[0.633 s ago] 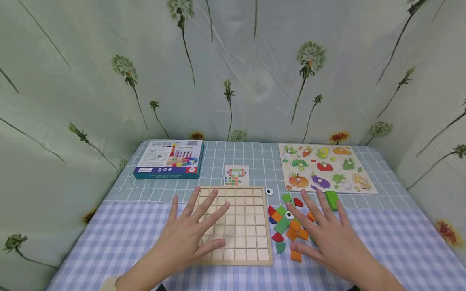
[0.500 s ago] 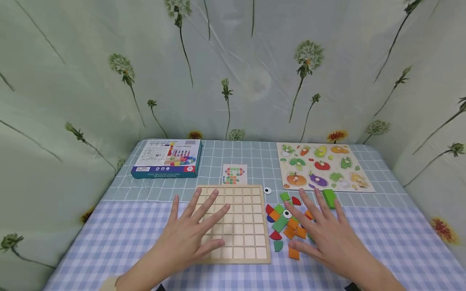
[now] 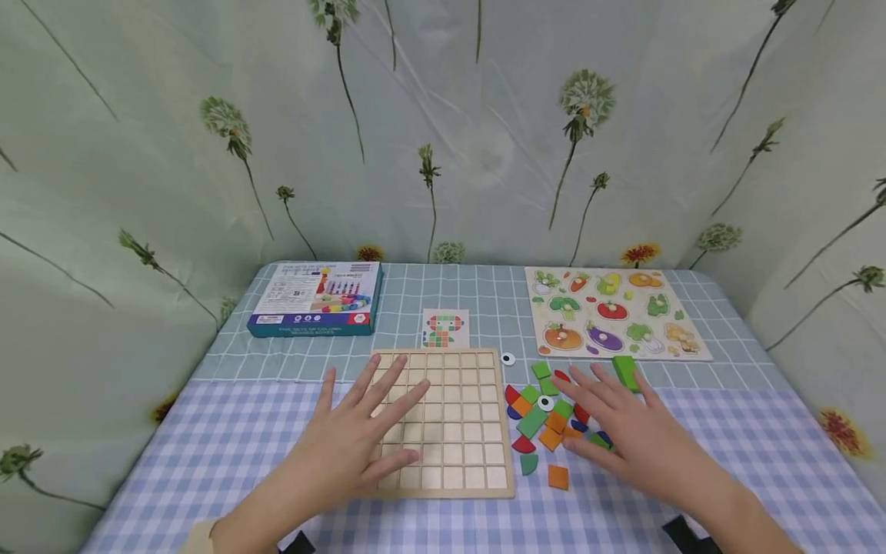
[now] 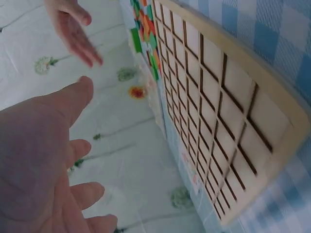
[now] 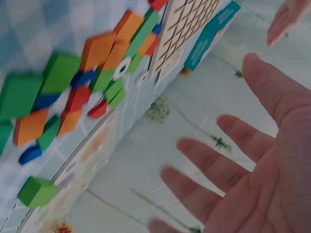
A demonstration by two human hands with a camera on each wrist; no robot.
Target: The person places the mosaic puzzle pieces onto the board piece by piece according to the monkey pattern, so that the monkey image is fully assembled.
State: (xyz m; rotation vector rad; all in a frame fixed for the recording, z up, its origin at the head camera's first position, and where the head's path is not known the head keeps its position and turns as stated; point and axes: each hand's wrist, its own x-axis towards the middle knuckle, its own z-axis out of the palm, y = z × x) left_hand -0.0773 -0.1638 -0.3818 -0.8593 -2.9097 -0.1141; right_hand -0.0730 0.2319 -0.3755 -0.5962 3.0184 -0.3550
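From here, a flat box (image 3: 314,300) lies at the back left; then comes the left hand (image 3: 339,442), fingers spread above the wooden grid board (image 3: 453,455). A small picture card (image 3: 446,329) sits just behind that board, loose coloured pieces (image 3: 531,422) by its right edge, the right hand (image 3: 640,435) spread above some, and the vegetable puzzle (image 3: 588,292) beyond.

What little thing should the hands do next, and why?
Maybe lower the right hand and pinch the orange square that lies by itself. That hand holds nothing and is close by. The square sits apart from the other loose pieces, beside the grid board, so it looks easy to grab.
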